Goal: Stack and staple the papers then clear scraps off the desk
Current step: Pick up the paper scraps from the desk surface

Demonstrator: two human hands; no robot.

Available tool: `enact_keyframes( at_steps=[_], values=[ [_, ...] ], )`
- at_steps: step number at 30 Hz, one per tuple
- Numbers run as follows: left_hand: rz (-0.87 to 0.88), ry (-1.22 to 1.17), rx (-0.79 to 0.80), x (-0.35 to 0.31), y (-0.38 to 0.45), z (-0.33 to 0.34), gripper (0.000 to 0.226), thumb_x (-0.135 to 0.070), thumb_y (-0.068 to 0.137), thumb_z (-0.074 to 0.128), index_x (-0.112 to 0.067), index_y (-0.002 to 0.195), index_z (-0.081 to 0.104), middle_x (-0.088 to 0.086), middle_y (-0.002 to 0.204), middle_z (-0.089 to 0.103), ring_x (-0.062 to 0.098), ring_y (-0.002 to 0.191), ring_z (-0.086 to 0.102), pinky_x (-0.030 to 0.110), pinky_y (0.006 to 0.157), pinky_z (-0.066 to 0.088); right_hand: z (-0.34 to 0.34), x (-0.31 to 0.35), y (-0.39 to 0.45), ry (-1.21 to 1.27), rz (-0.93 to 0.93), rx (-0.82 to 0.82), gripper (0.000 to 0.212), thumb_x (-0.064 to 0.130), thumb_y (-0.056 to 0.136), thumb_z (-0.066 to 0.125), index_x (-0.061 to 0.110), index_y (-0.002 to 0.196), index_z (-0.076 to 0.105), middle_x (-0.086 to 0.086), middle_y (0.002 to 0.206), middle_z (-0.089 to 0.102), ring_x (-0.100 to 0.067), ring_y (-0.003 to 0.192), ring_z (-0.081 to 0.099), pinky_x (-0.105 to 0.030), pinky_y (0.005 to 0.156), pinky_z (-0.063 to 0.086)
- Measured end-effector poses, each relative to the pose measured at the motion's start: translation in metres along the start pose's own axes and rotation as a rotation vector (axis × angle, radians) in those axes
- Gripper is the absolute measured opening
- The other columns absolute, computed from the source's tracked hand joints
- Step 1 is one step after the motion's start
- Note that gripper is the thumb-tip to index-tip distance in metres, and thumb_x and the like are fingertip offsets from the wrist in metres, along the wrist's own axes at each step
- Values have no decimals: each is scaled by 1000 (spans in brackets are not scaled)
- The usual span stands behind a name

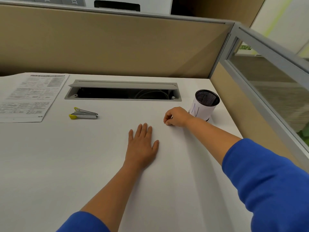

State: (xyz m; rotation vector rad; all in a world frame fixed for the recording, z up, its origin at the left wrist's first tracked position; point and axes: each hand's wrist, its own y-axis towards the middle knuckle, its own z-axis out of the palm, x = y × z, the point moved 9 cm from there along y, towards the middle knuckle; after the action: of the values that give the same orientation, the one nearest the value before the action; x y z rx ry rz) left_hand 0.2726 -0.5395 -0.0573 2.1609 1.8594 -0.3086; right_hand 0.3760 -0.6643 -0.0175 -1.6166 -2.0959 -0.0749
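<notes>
White desk (66, 164) bare but for stacked printed papers (28, 97) at ten o'clock, light and floppy, best lifted by an edge; stapler (84, 113) beside; left hand (142, 146) flat, fingers spread; right hand (175, 117) curled near mesh cup (204, 104), pinched contents unclear.

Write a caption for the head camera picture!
Left hand flat on desk, right hand pinching beside mesh cup; stapler near papers.
</notes>
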Motion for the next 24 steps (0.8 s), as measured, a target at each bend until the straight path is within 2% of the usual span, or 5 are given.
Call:
enact_keyframes(
  at_steps=[5, 10, 18, 21, 24],
  values=[
    [3, 11, 3, 1, 0, 1, 64, -49, 93, 20, -18, 148, 11, 2, 159, 7, 17, 146, -1, 43, 118, -4, 1, 3, -2, -99, 42, -18, 14, 16, 79, 65, 7, 88, 72, -5, 97, 73, -20, 90, 64, -26, 72, 46],
    [3, 11, -8, 1, 0, 1, 64, -49, 92, 20, -18, 148, 12, 2, 159, 7, 17, 146, -1, 43, 118, -4, 2, 12, 0, -162, 74, -67, 16, 8, 79, 63, 4, 90, 74, -10, 98, 73, -25, 94, 66, -31, 81, 52],
    [5, 12, -7, 2, 1, 3, 65, -49, 92, 20, -18, 148, 12, 2, 159, 7, 17, 146, -1, 43, 117, -5, 5, -1, -20, 15, 66, -166, 18, 6, 80, 61, 6, 90, 75, -8, 99, 74, -24, 96, 65, -24, 78, 47],
    [9, 12, -6, 3, 3, 4, 65, -50, 93, 22, -18, 148, 12, 2, 159, 8, 17, 146, 0, 43, 117, -4, 17, -7, -45, -66, 2, -236, 26, 15, 91, 52, 9, 109, 70, -5, 113, 66, -23, 108, 58, -29, 88, 46],
    [10, 25, -4, 4, 4, 5, 65, -49, 93, 22, -17, 148, 13, 3, 159, 9, 18, 146, 1, 44, 117, -3, 35, -10, -74, -199, -71, -267, 38, 16, 96, 40, 15, 132, 53, -3, 128, 53, -23, 119, 46, -29, 96, 40]
  ],
)
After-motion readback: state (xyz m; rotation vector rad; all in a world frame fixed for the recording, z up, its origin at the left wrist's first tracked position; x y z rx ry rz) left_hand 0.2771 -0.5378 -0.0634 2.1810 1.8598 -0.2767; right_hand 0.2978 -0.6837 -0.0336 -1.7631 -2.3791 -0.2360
